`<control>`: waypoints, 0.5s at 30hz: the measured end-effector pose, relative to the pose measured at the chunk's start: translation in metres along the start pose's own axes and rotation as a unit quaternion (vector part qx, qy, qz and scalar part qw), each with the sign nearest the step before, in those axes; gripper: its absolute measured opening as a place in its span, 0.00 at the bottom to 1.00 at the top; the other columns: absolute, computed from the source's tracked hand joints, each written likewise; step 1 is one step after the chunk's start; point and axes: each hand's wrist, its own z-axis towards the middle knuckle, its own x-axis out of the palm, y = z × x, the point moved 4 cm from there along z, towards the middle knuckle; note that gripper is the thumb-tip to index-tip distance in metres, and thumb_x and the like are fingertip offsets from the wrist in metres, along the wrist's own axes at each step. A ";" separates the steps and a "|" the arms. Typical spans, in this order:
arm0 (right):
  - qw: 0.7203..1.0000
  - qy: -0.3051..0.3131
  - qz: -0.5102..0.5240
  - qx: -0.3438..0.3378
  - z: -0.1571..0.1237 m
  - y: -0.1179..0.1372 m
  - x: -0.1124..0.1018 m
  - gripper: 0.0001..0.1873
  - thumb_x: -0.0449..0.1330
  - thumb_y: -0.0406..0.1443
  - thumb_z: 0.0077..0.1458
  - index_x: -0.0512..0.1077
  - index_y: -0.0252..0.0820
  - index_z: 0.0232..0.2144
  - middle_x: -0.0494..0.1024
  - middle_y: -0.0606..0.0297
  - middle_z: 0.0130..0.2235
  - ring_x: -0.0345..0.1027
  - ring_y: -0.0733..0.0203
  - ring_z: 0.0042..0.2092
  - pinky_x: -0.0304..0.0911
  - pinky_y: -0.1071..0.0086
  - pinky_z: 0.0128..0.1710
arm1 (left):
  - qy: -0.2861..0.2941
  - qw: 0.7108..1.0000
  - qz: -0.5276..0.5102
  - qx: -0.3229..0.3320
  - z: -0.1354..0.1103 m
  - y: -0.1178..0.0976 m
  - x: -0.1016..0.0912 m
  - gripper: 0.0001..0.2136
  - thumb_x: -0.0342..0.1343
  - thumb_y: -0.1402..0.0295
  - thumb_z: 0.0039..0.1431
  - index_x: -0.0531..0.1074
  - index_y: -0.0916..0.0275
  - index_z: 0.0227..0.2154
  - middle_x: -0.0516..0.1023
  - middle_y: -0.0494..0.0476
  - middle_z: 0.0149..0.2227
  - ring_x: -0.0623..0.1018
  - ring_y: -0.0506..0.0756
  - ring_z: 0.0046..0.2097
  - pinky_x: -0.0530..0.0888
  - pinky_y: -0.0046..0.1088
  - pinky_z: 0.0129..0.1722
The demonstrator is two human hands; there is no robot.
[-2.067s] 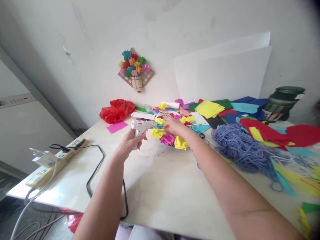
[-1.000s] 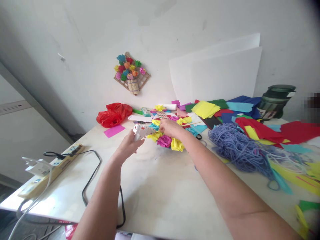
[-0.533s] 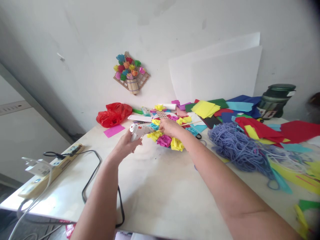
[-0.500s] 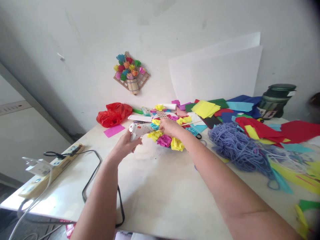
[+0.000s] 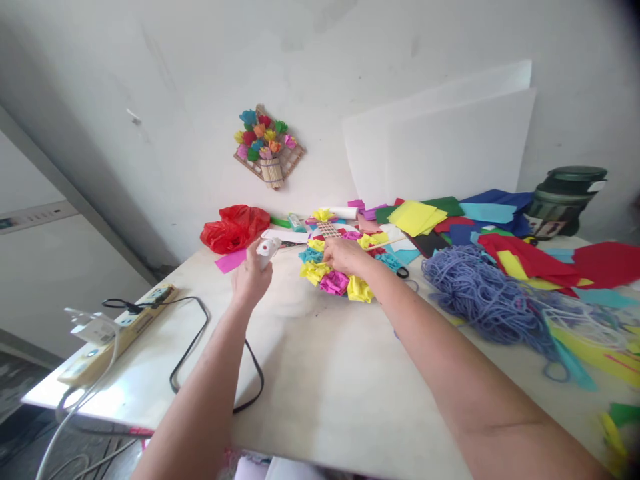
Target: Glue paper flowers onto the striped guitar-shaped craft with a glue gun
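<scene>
White glue gun [image 5: 269,251], gripped by left hand [image 5: 251,279], withdrew from paper flowers [image 5: 334,283]; right hand [image 5: 344,255] stays, grip hidden.

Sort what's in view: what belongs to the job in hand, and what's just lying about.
Job, likely:
glue gun, in left hand;
crumpled-paper piece, at right hand.

Apparently just lying about:
red plastic bag;
blue yarn;
green jar.

Flower piece [image 5: 334,283] on table [image 5: 310,373], right grip [image 5: 345,257] over it; clock centred here, 12 toward wall [image 5: 320,67]. 9: glue gun [image 5: 269,251], in left grip [image 5: 253,280]. 8:30: power strip [image 5: 130,331], near table's edge. 10: plastic bag [image 5: 235,229]. 11: flower ornament [image 5: 271,171], on wall. 1: boards [image 5: 440,147], against wall. 2: paper sheets [image 5: 419,217]. 2:30, farther out: jar [image 5: 567,195]. 3: cord heap [image 5: 480,290].
</scene>
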 end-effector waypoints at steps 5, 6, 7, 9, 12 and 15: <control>1.000 -0.008 0.004 0.009 0.000 -0.001 0.001 0.10 0.58 0.32 0.48 0.78 0.47 0.32 0.77 0.63 0.40 0.69 0.59 0.41 0.58 0.72 0.33 | 0.071 0.985 0.147 0.058 0.000 0.001 0.033 0.28 0.45 0.69 0.56 0.48 0.61 0.61 0.72 0.67 0.45 0.68 0.65 0.49 0.67 0.37 0.39; 1.000 -0.007 0.006 0.013 0.000 0.000 0.001 0.10 0.58 0.32 0.48 0.78 0.47 0.31 0.77 0.63 0.40 0.69 0.59 0.41 0.58 0.72 0.34 | 0.086 0.982 0.158 0.066 -0.001 0.001 0.039 0.29 0.44 0.69 0.56 0.46 0.60 0.62 0.72 0.66 0.46 0.67 0.65 0.50 0.67 0.37 0.40; 1.000 -0.004 0.008 0.015 0.000 0.000 0.001 0.10 0.58 0.32 0.48 0.78 0.47 0.32 0.77 0.63 0.40 0.69 0.59 0.41 0.58 0.72 0.34 | 0.101 0.978 0.166 0.073 -0.001 0.002 0.044 0.29 0.43 0.70 0.57 0.46 0.60 0.62 0.71 0.66 0.47 0.66 0.65 0.50 0.66 0.37 0.40; 1.000 0.002 0.011 0.020 -0.001 0.000 0.000 0.10 0.59 0.32 0.47 0.78 0.47 0.32 0.77 0.63 0.41 0.69 0.60 0.41 0.58 0.73 0.34 | 0.128 0.973 0.178 0.079 -0.003 0.004 0.053 0.29 0.42 0.69 0.58 0.45 0.60 0.62 0.71 0.67 0.47 0.65 0.65 0.51 0.66 0.38 0.41; 1.000 0.004 0.014 0.021 -0.001 0.000 -0.001 0.10 0.59 0.32 0.47 0.78 0.45 0.32 0.77 0.62 0.41 0.69 0.60 0.40 0.58 0.73 0.34 | 0.156 0.967 0.182 0.082 -0.005 0.007 0.062 0.27 0.41 0.68 0.58 0.46 0.60 0.62 0.70 0.67 0.48 0.64 0.65 0.51 0.66 0.41 0.42; 1.000 0.000 0.016 0.015 -0.001 0.000 0.000 0.10 0.58 0.32 0.48 0.78 0.44 0.32 0.77 0.61 0.41 0.69 0.60 0.40 0.59 0.73 0.35 | 0.156 0.970 0.176 0.065 -0.008 0.006 0.060 0.27 0.42 0.66 0.58 0.50 0.60 0.61 0.67 0.68 0.50 0.64 0.66 0.52 0.66 0.43 0.43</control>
